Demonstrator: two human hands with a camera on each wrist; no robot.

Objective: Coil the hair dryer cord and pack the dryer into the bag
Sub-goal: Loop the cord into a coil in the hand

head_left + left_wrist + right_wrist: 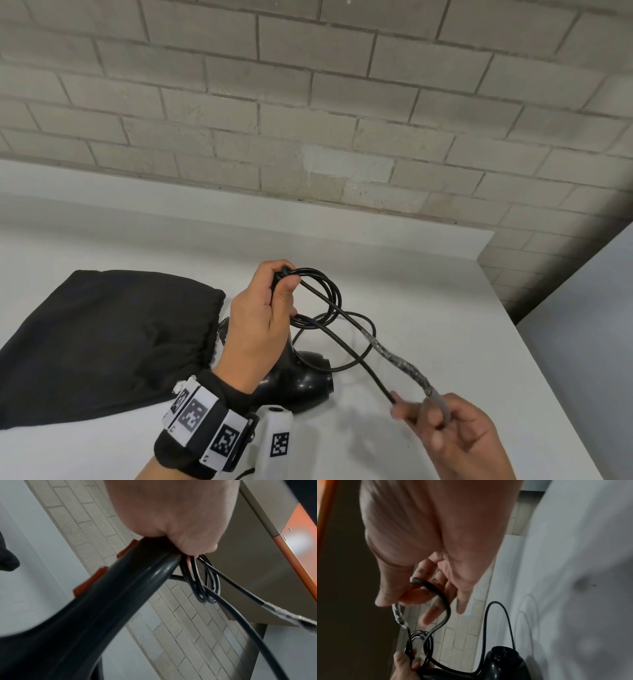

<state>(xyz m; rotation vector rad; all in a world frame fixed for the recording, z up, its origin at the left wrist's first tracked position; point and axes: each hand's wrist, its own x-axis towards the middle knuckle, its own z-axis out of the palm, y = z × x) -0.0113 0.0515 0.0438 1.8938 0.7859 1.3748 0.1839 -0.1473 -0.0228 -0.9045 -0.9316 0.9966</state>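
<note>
The black hair dryer (pixel 303 378) stands nozzle-down on the white table (pixel 428 274). My left hand (pixel 284 279) grips the top of its handle (pixel 120 595) together with several loops of black cord (pixel 330 298). From there the cord runs down right to my right hand (pixel 423 416), which pinches a bend of it just past a stretch wrapped in clear tape (pixel 400 363). In the right wrist view the bend (pixel 436 588) sits between thumb and fingers. The black drawstring bag (pixel 102 335) lies flat to the left, its mouth toward the dryer.
A grey brick wall (pixel 308 102) runs behind the table. The table's right edge (pixel 534 342) drops beside a grey panel (pixel 589 325). Red switches (pixel 89 582) show on the dryer handle. A brown and orange cabinet (pixel 257 561) appears in the left wrist view.
</note>
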